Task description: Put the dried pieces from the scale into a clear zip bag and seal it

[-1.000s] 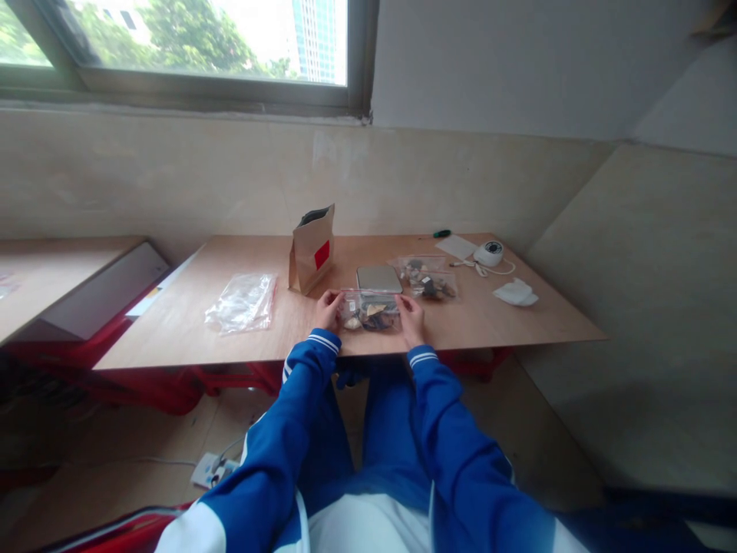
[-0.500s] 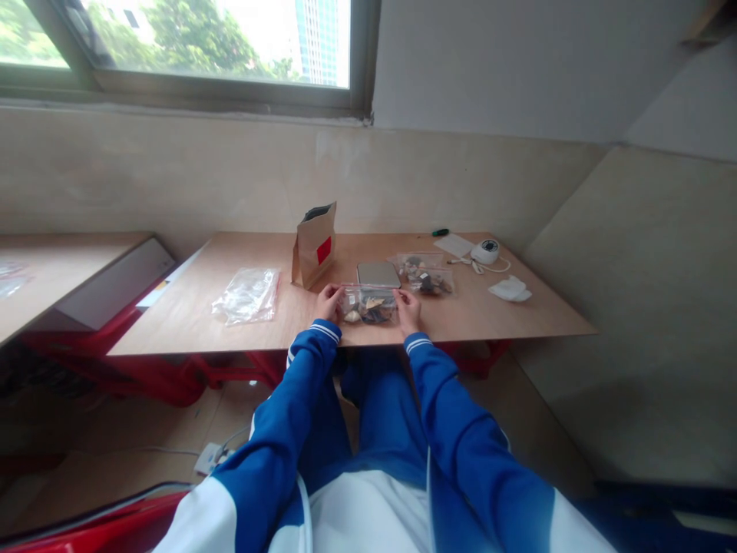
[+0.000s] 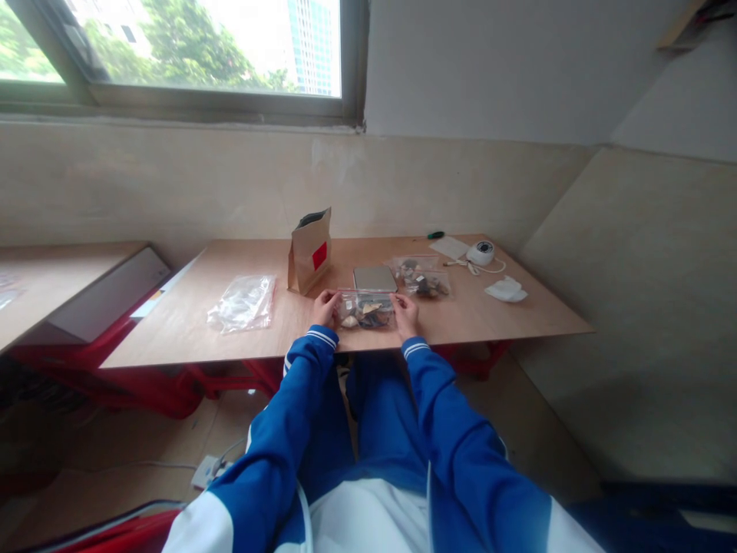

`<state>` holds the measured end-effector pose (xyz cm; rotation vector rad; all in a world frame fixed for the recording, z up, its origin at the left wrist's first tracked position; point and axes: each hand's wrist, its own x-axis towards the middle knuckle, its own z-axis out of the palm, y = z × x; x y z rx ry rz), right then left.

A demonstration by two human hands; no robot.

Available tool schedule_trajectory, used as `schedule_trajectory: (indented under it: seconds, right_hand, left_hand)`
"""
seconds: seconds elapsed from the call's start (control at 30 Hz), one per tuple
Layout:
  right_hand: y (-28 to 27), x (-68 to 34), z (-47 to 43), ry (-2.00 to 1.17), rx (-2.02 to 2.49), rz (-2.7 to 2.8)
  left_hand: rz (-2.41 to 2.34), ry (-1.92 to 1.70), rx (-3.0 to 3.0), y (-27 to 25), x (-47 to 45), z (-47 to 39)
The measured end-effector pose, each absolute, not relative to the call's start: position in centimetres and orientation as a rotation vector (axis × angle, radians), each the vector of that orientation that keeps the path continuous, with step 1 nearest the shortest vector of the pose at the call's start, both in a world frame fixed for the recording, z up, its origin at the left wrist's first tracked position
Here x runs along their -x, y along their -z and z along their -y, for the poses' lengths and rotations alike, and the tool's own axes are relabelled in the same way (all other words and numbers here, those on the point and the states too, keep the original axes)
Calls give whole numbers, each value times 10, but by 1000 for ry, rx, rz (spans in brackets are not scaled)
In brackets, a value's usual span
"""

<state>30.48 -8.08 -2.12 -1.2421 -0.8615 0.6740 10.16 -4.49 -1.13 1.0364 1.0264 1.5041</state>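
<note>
At the table's front edge lies a clear zip bag point(image 3: 368, 313) with pale and dark pieces inside, perhaps stones or shells. My left hand point(image 3: 326, 309) pinches its upper left corner, and my right hand point(image 3: 406, 315) grips the upper right corner. Both sets of fingers are closed on the plastic along the top strip. Just behind the bag is a flat grey scale-like plate point(image 3: 374, 279). Two more filled zip bags point(image 3: 429, 284) rest to the right of that plate.
A brown paper pouch point(image 3: 311, 253) with a red label stands behind my left hand. Flat plastic bags point(image 3: 242, 303) lie at the left. On the right are a white dome camera point(image 3: 480, 252) with its cable, a crumpled white item point(image 3: 506, 289) and a green-handled screwdriver point(image 3: 436, 235).
Both hands keep hold of the zip bag's top corners, with hardly any movement. The whole view has shifted slightly as my head moved.
</note>
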Motion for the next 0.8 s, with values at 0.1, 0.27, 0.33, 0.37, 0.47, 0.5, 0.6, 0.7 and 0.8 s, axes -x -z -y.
schedule_trajectory:
  seconds: [0.1, 0.27, 0.33, 0.37, 0.47, 0.5, 0.6, 0.7, 0.8]
  right_hand:
    - [21, -306, 81, -674, 1244, 854]
    - [18, -305, 82, -713, 1235, 867]
    - [15, -302, 84, -747, 1221, 889]
    - [14, -301, 84, -763, 1211, 904]
    - [10, -297, 87, -802, 1182, 948]
    - [10, -296, 88, -814, 1175, 964]
    - [9, -295, 90, -845, 1162, 995]
    - [9, -296, 92, -872, 1174, 990]
    - [10, -297, 92, -913, 1195, 997]
  left_hand:
    - [-1030, -1495, -1045, 11, -101, 45]
    - [-1052, -1479, -1059, 7, -101, 49]
    - [-1054, -1473, -1072, 6, -101, 50]
    - [-1052, -1469, -1079, 6, -101, 51]
    - [-1043, -1458, -1097, 4, -100, 53]
    - [-1039, -1458, -1100, 3, -100, 53]
    - [-1026, -1462, -1101, -1, -101, 55]
    - [-1018, -1469, -1092, -4, -101, 56]
    - [-1015, -1468, -1117, -3, -100, 54]
